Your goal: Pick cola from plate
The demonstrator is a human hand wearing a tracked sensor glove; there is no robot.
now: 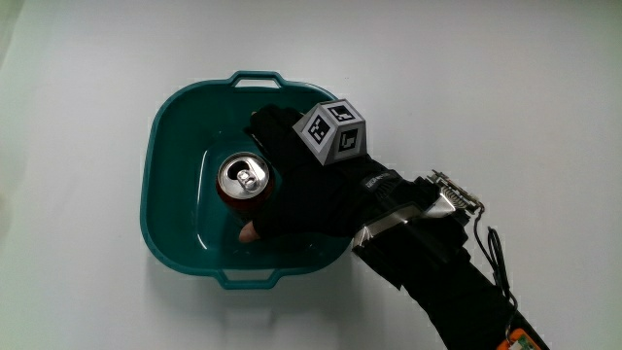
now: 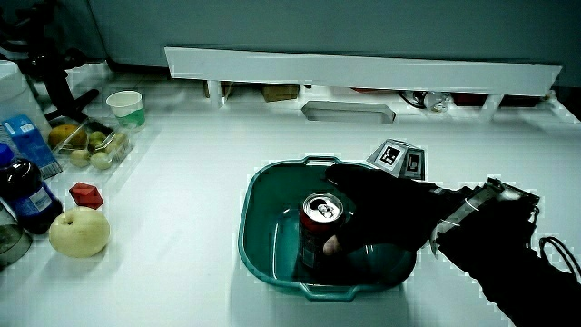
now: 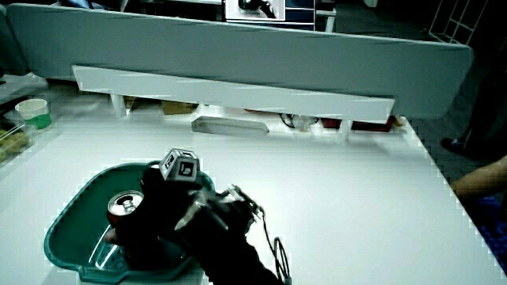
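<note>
Black-gloved hand (image 1: 311,190), patterned cube on its back, reaches into teal plastic basin-like plate (image 1: 175,126) with handles. Fingers (image 1: 270,126) and thumb wrapped around red cola can (image 1: 243,181), silver top, standing upright in the plate's middle. Plate sits on white table (image 1: 78,78). Farther off, near a table edge in a side view: yellow pear (image 2: 78,232), paper cup (image 2: 125,107).
</note>
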